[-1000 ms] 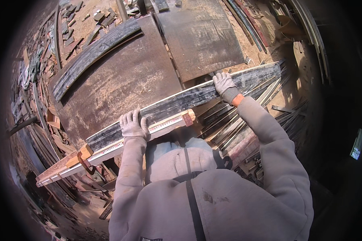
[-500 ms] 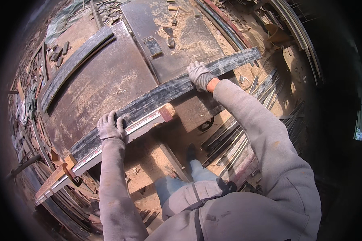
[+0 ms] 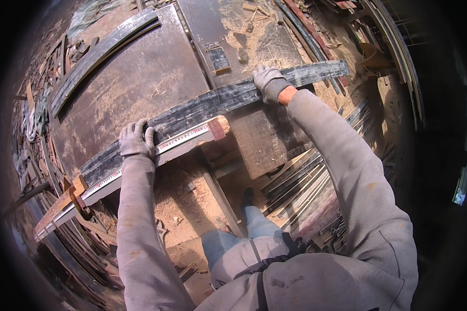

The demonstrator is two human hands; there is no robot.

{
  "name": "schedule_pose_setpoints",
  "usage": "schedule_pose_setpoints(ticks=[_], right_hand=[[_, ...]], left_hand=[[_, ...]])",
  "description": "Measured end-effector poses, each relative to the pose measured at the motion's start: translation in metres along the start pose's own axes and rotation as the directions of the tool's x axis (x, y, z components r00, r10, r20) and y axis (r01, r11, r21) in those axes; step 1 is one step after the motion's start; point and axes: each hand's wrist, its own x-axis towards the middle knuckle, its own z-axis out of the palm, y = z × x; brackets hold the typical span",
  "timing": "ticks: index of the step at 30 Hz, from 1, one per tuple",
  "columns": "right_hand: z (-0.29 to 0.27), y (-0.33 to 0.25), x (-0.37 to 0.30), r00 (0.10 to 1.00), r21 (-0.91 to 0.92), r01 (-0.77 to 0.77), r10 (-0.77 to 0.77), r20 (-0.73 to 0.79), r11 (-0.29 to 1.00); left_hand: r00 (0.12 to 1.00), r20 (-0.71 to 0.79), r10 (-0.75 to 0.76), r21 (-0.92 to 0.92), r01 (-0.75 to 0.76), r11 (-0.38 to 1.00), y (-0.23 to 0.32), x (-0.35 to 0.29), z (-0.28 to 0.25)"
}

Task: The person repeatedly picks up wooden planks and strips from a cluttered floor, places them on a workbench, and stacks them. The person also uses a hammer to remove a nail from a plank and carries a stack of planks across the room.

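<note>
A long, dark, weathered wooden board (image 3: 192, 114) lies across the near side of a rusty metal table (image 3: 135, 78). My left hand (image 3: 136, 139), in a pale glove, rests over the board's left part, fingers reaching to its far edge and thumb apart. Farther right, my right hand (image 3: 270, 83), also gloved, is wrapped over the board's far edge. Along the board's near side runs a bar with a white measuring scale (image 3: 184, 139), ending beside a reddish-brown piece (image 3: 217, 129). The board's left end meets a small wooden block (image 3: 79, 184) at a rusty clamp (image 3: 78, 202).
Another plank (image 3: 104, 54) lies at the table's far left. Sawdust and offcuts, including a dark square piece (image 3: 219, 59), lie on the table's far part. Wood strips (image 3: 301, 181) are stacked below on the right. A brace (image 3: 218, 197) stands close to my legs.
The view has shifted a little, moving the table and board within the picture. Both hands stay on the board, which shows no clear movement against the scale bar or the block.
</note>
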Motion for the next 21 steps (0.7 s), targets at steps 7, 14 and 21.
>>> schedule_pose_setpoints(ticks=[7,14,21], right_hand=[[-0.005,0.024,0.002,0.995,-0.096,-0.038,0.029,-0.094,0.995],[0.002,0.006,0.057,0.991,0.018,-0.043,0.044,-0.126,0.999],[0.036,-0.007,-0.042,0.869,-0.017,0.108,-0.103,-0.484,0.994]], left_hand=[[0.994,-0.054,0.093,-0.067,-0.096,0.993,0.001,0.037,0.019],[0.999,-0.002,0.048,-0.061,-0.048,0.997,-0.038,0.055,0.026],[0.980,0.026,-0.198,0.198,0.189,0.962,-0.050,0.066,0.018]])
